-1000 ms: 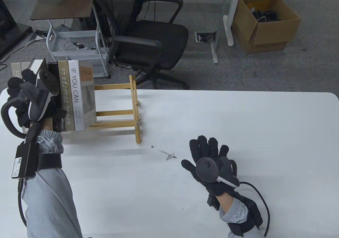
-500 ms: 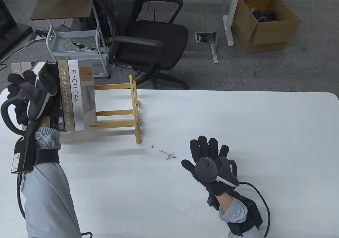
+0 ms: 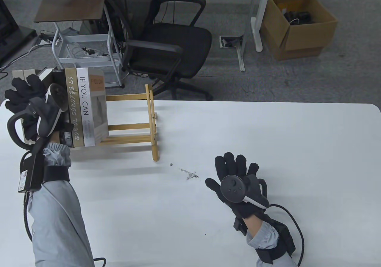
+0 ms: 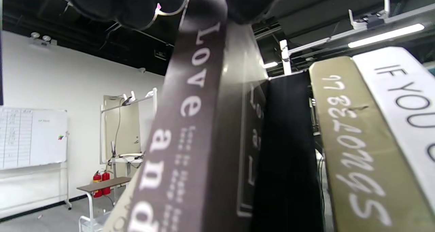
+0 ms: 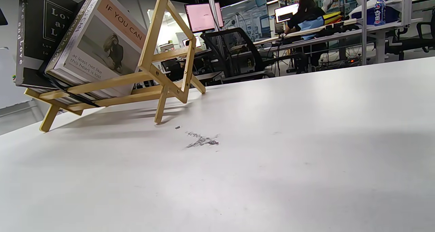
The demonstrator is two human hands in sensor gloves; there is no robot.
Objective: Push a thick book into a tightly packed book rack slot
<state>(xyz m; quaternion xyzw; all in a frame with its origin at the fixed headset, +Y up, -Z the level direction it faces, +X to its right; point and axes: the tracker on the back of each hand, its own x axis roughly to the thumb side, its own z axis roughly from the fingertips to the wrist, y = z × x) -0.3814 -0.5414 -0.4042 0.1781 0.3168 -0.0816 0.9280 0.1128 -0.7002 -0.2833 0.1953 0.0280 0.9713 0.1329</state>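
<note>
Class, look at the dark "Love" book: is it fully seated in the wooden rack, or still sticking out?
Sticking out: the dark book stands proud of the neighbouring spines in the rack.

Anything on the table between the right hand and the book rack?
Only a dark smudge on bare table between right hand and book rack, table view.

Beyond the white table (image 3: 268, 136) we see a black office chair (image 3: 166, 38), a white wire cart (image 3: 86, 50) with a brown top, and an open cardboard box (image 3: 297, 26) on grey carpet. A dark smudge (image 3: 189, 174) marks the table.
</note>
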